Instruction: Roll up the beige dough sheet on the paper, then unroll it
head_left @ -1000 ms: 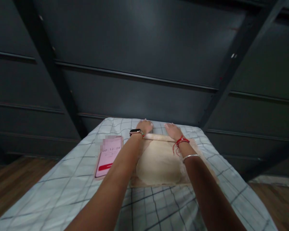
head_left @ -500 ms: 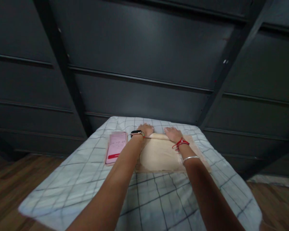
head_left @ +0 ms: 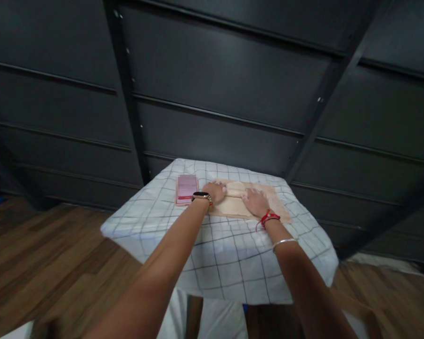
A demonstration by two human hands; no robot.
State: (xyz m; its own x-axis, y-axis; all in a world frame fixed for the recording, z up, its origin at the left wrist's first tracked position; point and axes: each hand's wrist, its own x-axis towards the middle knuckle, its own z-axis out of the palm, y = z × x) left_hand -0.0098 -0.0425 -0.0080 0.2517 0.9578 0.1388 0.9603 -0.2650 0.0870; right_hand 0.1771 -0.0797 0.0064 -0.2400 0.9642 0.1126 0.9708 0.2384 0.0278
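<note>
Far left, wood floor (head_left: 102, 273); then the phone (head_left: 187, 185), lying on the checked cloth (head_left: 233, 263). Next, watch (head_left: 200, 195) on the wrist, here's my left hand (head_left: 216, 190), palm down over the pin's left end, fingers reaching forward, grasping nothing. Mid-scene, the pin (head_left: 234, 193) lies across the dough (head_left: 229, 206), which shows on both sides of it, on the board (head_left: 281, 209). And my right hand (head_left: 256, 201), palm down at the other end, fingers spread, red bracelet (head_left: 269, 217) behind!

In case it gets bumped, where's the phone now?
In the head view, the phone lies on the checked tablecloth, just left of the left hand.
</note>
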